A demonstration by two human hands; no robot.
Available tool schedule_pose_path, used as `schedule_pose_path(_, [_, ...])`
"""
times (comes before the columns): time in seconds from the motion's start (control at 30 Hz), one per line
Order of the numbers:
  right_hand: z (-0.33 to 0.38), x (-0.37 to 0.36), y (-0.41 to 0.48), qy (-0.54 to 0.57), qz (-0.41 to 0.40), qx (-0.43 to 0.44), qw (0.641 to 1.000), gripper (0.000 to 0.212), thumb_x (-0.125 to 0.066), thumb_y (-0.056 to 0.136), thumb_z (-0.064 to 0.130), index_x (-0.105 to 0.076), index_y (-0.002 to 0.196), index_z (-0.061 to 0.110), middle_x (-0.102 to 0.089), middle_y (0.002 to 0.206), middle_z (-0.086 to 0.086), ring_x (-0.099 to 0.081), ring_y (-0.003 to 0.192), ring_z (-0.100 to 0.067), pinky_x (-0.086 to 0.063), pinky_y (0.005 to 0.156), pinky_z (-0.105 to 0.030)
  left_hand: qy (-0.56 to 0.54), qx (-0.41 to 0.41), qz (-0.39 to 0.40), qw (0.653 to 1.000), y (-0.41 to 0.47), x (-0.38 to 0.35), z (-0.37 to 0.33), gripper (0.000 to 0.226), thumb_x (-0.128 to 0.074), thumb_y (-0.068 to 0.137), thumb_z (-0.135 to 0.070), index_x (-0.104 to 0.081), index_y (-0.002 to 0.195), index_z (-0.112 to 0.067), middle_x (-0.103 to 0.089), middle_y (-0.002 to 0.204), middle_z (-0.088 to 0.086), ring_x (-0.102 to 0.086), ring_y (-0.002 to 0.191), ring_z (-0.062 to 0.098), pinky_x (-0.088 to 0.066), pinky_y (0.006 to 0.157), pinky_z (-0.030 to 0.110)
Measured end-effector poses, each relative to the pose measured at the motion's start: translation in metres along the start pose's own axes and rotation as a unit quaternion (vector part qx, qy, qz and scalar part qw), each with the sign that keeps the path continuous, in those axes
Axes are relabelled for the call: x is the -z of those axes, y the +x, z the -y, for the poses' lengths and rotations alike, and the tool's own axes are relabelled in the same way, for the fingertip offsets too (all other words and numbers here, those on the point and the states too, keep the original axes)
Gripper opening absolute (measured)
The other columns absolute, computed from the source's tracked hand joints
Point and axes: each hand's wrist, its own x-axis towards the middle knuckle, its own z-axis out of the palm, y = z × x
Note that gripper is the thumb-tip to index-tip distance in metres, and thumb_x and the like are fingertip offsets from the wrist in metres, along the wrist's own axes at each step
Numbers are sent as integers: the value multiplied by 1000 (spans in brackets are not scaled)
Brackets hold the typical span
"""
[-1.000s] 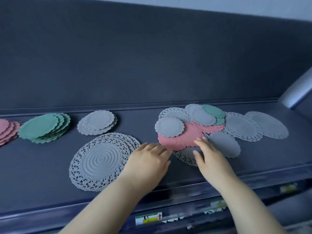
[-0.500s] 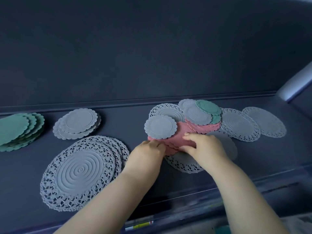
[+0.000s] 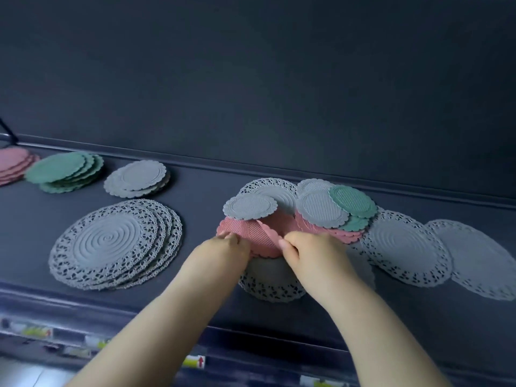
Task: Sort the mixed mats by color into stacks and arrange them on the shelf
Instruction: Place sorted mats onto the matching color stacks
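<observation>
Centre of frame, on the dark blue-grey shelf (image 3: 195,291): the mixed pile of round mats is being worked. Pink ribbed scalloped mats (image 3: 251,233) are pinched at their near edge from both sides. The left grip (image 3: 223,248) is closed on the left rim and the right grip (image 3: 310,252) on the right rim, fingers curled. The near edge is seen lifted and buckled off the grey lace-edged mat (image 3: 268,286) beneath.

Change noted: a second ago both hands lay flat short of the pile, with only the right fingertips touching pink. Now the pinch is made. The pick is judged begun, not finished.

A small grey scalloped mat (image 3: 249,207) rests on the far part of the pinks. It is judged likely to slide or ride along when they are drawn out.

Upper left of frame: sorted stacks are laid out, namely a pink stack (image 3: 12,163), a green stack (image 3: 61,169) and a small grey stack (image 3: 136,177). A large grey lace stack (image 3: 111,244) sits nearer, at centre left. The held pinks are judged bound for the pink stack.

Unsorted, right of centre: a green scalloped mat (image 3: 353,201) and two large grey lace mats (image 3: 405,247).
</observation>
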Motion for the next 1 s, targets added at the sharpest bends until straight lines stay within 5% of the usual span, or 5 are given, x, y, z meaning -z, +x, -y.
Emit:
schedule_pose_path(0.23, [-8,2,2,0,-3,38,999,20,-39,92,30,-53,85,19,-61,77,-6,-43,68,-25,-28,59,-29,16,24,-102,994,-16,14,-6,29,-71,42,0,-60,65,-13,-56,56,-4,-58,48,20,-38,37,20])
schedule_pose_path(0.37, [-12,5,1,20,-20,57,998,21,-40,92,29,-56,96,16,-63,80,-6,-47,69,-23,-32,58,-28,-7,53,-156,986,-31,31,-7,29,-50,66,-4,-67,86,-17,-68,81,-3,-68,77,22,-53,45,33])
schedule_pose_path(0.57, [-16,10,-14,118,-68,62,989,11,-46,92,25,-53,94,17,-58,78,1,-52,67,-19,-35,51,-27,-22,60,-232,971,-55,66,-21,20,-57,74,-3,-68,89,-11,-69,97,0,-66,92,20,-56,52,33])
schedule_pose_path(0.7, [-11,18,-24,174,-150,44,972,7,-46,92,26,-49,91,20,-55,68,2,-46,57,-17,-21,39,-16,-39,57,-276,959,-61,76,-26,20,-62,73,-3,-69,90,-10,-70,92,-1,-67,88,20,-54,51,31])
schedule_pose_path(1.0, [31,38,-40,308,-197,-45,930,3,-43,95,22,-43,92,22,-48,71,20,-47,65,20,-33,54,1,-103,21,-364,925,-87,76,1,25,-62,75,0,-74,95,-9,-72,100,-1,-68,93,15,-56,74,28])
